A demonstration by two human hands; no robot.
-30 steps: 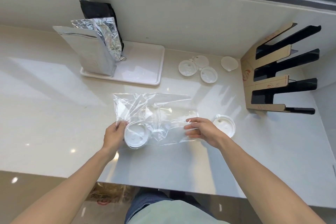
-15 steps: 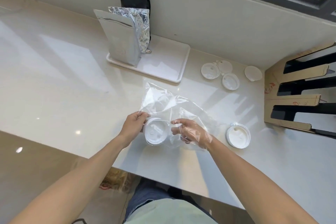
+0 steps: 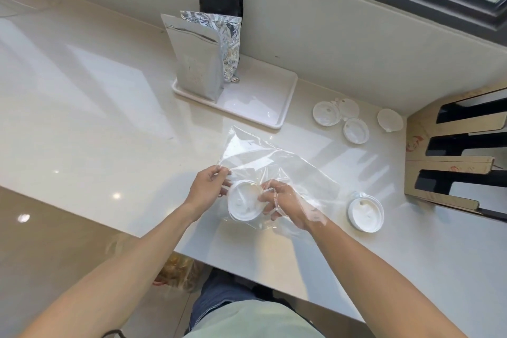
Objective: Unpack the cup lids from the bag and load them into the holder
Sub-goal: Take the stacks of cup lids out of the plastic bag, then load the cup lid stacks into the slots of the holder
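The bag (image 3: pixel 263 162) is clear, glossy plastic, and the lid stack (image 3: pixel 242 202) inside it is plain white. At three o'clock from it another lid (image 3: pixel 366 211) is white too, as are the loose lids (image 3: pixel 326 114) at one o'clock. The holder (image 3: pixel 452 162) is tan cardboard with red print and black slots. The tray (image 3: pixel 258 107) is white, the pouch (image 3: pixel 196 63) matte silver, the counter (image 3: pixel 96 118) pale cream.

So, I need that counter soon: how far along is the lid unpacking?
Early. Done: several lids are out, one stack by the bag and loose lids near the wall. In hand: the left hand pinches the clear bag; the right hand, inside it, grips a lid stack. Left: the holder shows no lids.
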